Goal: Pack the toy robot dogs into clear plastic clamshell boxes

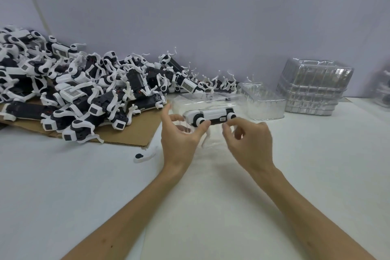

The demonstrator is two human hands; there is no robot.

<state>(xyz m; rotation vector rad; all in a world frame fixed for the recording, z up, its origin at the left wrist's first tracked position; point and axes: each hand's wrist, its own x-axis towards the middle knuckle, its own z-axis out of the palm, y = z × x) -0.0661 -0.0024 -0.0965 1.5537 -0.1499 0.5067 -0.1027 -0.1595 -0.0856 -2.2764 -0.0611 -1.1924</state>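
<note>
Left hand (181,136) grips toy robot dog (211,115); right hand (249,139) curls at its rear (grasp unclear). Risk: dangling legs snagging clamshell box (190,100) rim.

dog pile (73,82) left on cardboard (135,131) | clamshell stack (312,88) right | open clamshell (263,101) between

Open bench (63,186) near side, left and right of the arms. Dog pile (73,82) blocks far left, clamshell stack (312,88) far right. Loose leg piece (143,156) lies left of centre
</note>
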